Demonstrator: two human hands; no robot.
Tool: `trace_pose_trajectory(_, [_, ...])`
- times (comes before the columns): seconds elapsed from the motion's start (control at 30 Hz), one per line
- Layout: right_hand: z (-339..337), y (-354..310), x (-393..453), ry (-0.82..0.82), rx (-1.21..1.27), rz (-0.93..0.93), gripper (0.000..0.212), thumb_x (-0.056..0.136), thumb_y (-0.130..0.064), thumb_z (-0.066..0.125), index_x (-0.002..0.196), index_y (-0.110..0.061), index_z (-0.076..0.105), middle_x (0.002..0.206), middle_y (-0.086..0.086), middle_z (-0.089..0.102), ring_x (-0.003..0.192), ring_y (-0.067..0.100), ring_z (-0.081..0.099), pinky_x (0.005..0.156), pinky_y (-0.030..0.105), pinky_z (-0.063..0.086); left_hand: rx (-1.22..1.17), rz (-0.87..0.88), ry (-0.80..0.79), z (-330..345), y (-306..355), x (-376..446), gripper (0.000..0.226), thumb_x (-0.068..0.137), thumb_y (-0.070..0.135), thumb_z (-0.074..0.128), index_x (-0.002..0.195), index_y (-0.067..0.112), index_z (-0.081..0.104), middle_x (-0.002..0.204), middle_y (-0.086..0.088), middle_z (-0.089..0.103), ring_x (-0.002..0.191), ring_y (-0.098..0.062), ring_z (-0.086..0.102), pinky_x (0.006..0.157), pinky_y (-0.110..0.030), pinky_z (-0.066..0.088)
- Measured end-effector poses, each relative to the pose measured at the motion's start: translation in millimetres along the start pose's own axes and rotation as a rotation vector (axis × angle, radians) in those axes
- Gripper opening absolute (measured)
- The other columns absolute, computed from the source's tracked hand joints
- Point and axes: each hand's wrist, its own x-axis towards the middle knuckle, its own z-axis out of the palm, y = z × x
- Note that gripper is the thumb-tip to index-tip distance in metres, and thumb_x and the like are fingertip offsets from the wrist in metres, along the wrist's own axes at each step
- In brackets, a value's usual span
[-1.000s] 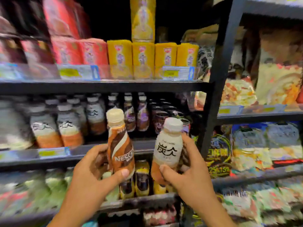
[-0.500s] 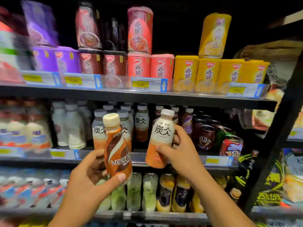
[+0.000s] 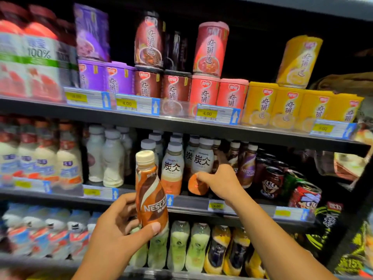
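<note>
Head view | coffee bottle [image 3: 151, 196] clasped in left hand [image 3: 119, 225], 6 o'clock | white bottle [image 3: 200, 168] gripped in right hand [image 3: 220, 181] | judged slick, stiff; waist preferred.

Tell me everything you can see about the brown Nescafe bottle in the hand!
The Nescafe bottle is slim, wrapped in a shiny orange-brown label with cream and dark brown swirls and white letters. Its cream cap is ribbed and screwed on. It looks like plastic. It is nearly upright, leaning a little, held in the air before the shelves, on no shelf. The left hand grips its lower half: thumb across the front, fingers at its left side. Nothing else seems to touch it.
</note>
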Motion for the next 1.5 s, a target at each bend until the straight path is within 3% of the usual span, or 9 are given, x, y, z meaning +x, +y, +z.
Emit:
trace_pose_trajectory(0.07, [4.7,2.6,1.7,-0.044,-0.067,0.007,0.035,0.085,-0.027,0.086,0.070,-0.015,0.057,0.065,0.002,0.059,0.056,0.011,0.053,0.047,0.018,0.042,0.001,-0.006,-0.001,-3.7,-1.4,0.5,0.066,0.055,0.000,0.099,0.112,0.010,0.068,0.096,-0.006,0.081,0.086,-0.011,0.076,0.073,-0.014,0.057])
trace_pose_trajectory(0.23, [5.2,2.1,-1.0,-0.115,-0.093,-0.073,0.038,0.083,-0.021,0.087,0.078,-0.014,0.050,0.105,0.015,0.077,0.098,0.029,0.074,0.089,0.052,0.062,0.026,-0.040,0.016,-8.4,-4.8,1.0,0.060,0.063,-0.010,0.091,0.113,0.014,0.068,0.100,-0.004,0.081,0.090,-0.013,0.077,0.074,-0.014,0.058])
trace_pose_trajectory(0.53, [2.1,15.6,15.8,-0.189,-0.172,-0.067,0.018,0.085,-0.024,0.083,0.081,-0.017,0.068,0.071,-0.003,0.070,0.059,0.000,0.061,0.053,0.020,0.050,0.026,-0.030,-0.035,0.6,-12.2,13.6,0.059,0.066,-0.019,0.087,0.113,0.012,0.069,0.100,-0.008,0.080,0.093,-0.021,0.076,0.075,-0.016,0.058])
trace_pose_trajectory(0.63, [5.1,21.1,17.4,-0.172,-0.183,-0.045,0.033,0.081,-0.027,0.082,0.095,0.000,0.070,0.078,0.008,0.072,0.066,0.014,0.063,0.061,0.036,0.056,0.019,-0.013,-0.042,4.6,-13.4,15.3,0.059,0.064,-0.017,0.090,0.111,0.014,0.071,0.100,-0.010,0.080,0.093,-0.022,0.076,0.076,-0.017,0.059])
trace_pose_trajectory(0.73, [-0.4,24.9,7.2,-0.105,-0.192,-0.068,0.052,0.075,-0.049,0.082,0.108,-0.014,0.062,0.096,0.011,0.073,0.079,0.017,0.067,0.070,0.044,0.063,0.029,0.027,-0.064,12.3,-11.6,16.6,0.058,0.060,-0.008,0.095,0.102,0.027,0.075,0.100,-0.010,0.080,0.091,-0.019,0.076,0.075,-0.017,0.058])
trace_pose_trajectory(0.87, [-18.8,17.6,-45.9,0.066,0.104,-0.215,0.041,0.090,-0.034,0.081,0.125,-0.032,0.060,0.118,-0.010,0.068,0.105,0.007,0.067,0.084,0.026,0.057,0.116,0.050,-0.047,33.7,-10.4,19.7,0.064,0.057,0.001,0.100,0.100,0.040,0.073,0.104,0.001,0.080,0.094,-0.015,0.076,0.079,-0.020,0.060])
trace_pose_trajectory(1.03, [-29.2,8.5,-102.9,-0.143,0.302,-0.173,0.049,0.090,-0.023,0.083,0.130,-0.041,0.062,0.119,-0.012,0.071,0.102,0.012,0.074,0.084,0.031,0.063,0.286,0.119,-0.054,81.1,0.3,24.9,0.057,0.068,0.027,0.095,0.111,0.047,0.064,0.105,0.019,0.076,0.095,-0.003,0.073,0.085,-0.031,0.057])
trace_pose_trajectory(1.33, [-56.4,27.1,-94.8,0.037,0.327,-0.079,0.050,0.082,-0.008,0.087,0.121,-0.030,0.064,0.107,-0.006,0.078,0.094,0.015,0.077,0.083,0.034,0.064,0.538,0.311,-0.202,128.5,-2.8,32.8,0.058,0.080,0.063,0.070,0.132,0.056,0.046,0.123,0.036,0.053,0.118,0.007,0.054,0.093,-0.023,0.049])
trace_pose_trajectory(1.5, [-75.0,39.1,-66.8,0.139,0.341,-0.066,0.042,0.082,-0.002,0.086,0.115,-0.019,0.065,0.099,0.003,0.080,0.084,0.019,0.079,0.074,0.028,0.062,0.793,0.487,-0.272,111.6,-33.3,38.6,0.053,0.097,0.056,0.052,0.144,0.031,0.050,0.140,0.020,0.051,0.130,-0.007,0.051,0.107,-0.035,0.046])
